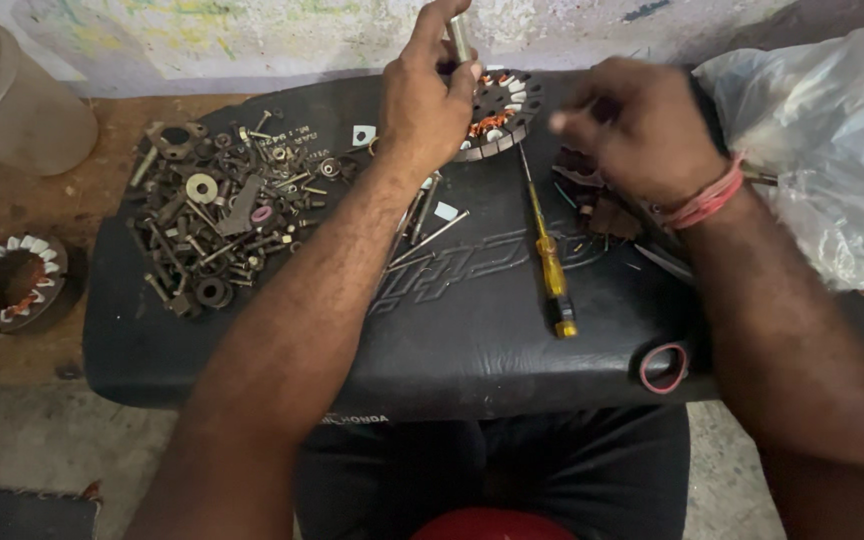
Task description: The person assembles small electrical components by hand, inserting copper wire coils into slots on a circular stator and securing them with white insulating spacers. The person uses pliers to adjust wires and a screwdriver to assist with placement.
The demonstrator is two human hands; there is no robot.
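Head view: the left hand (422, 95) is closed round a slim metal rod (460, 38), held upright over the wound stator (500, 115) on the black seat pad (472, 320); the right hand (642, 125) is curled beside it, its grip possibly empty; a yellow screwdriver (550, 255) lies within reach.

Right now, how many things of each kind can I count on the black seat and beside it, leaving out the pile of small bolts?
Stator rings with copper windings: 2
Screwdrivers with a yellow handle: 1
Clear plastic bags: 1
Round pale containers: 1
Metal rods held in the left hand: 1
Total: 6
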